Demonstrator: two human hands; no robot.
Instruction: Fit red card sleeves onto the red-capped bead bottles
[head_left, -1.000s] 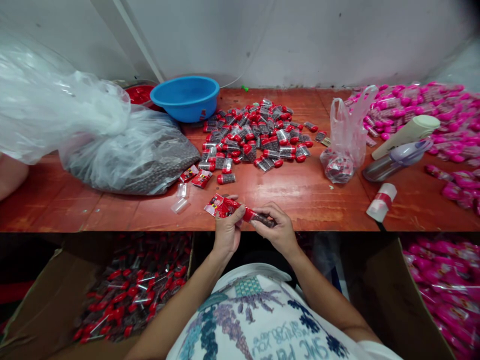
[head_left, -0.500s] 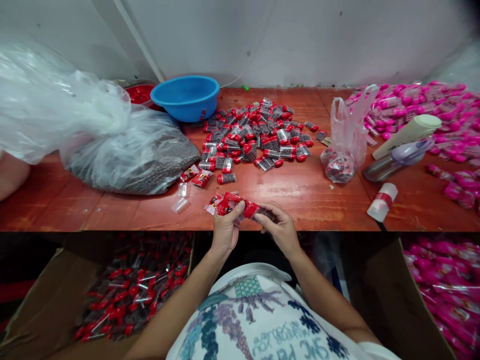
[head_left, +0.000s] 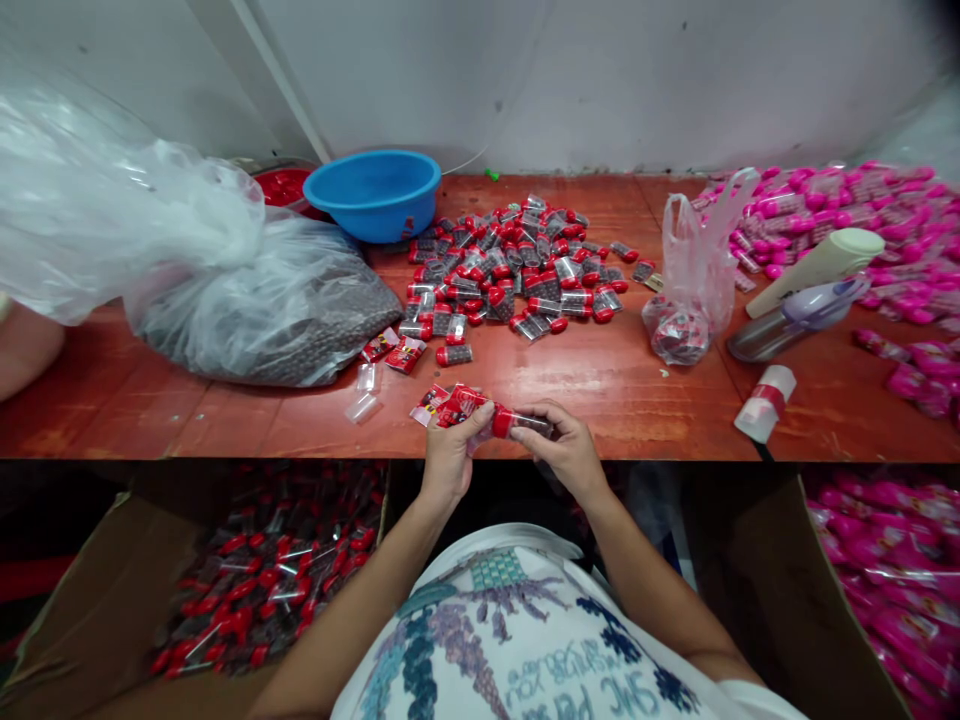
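Observation:
My right hand (head_left: 568,452) is closed around a small clear tube (head_left: 525,422) with a red cap and dark contents. The tube lies almost level, its capped end towards my left hand (head_left: 448,462). That hand pinches a few red printed packets (head_left: 459,404), which fan out to the left above the table's front edge. Whether its fingertips also grip the cap is hard to see. Just beyond the hands, one similar red-capped tube (head_left: 455,355) lies by itself, in front of a loose heap of red-capped tubes (head_left: 517,270).
Left of my hands are more red packets (head_left: 406,354), clear sleeves (head_left: 364,407) and a big plastic bag of dark beads (head_left: 300,325). A blue basin (head_left: 375,200) stands behind. Rightward are a plastic bag (head_left: 694,270), bottles (head_left: 780,325) and pink items (head_left: 840,220). Boxes hold red-capped tubes (head_left: 277,575) below.
My right hand's fingers have shifted on the tube, and more of its clear body shows. The red cap sits slightly further right. The packets stay in my left hand.

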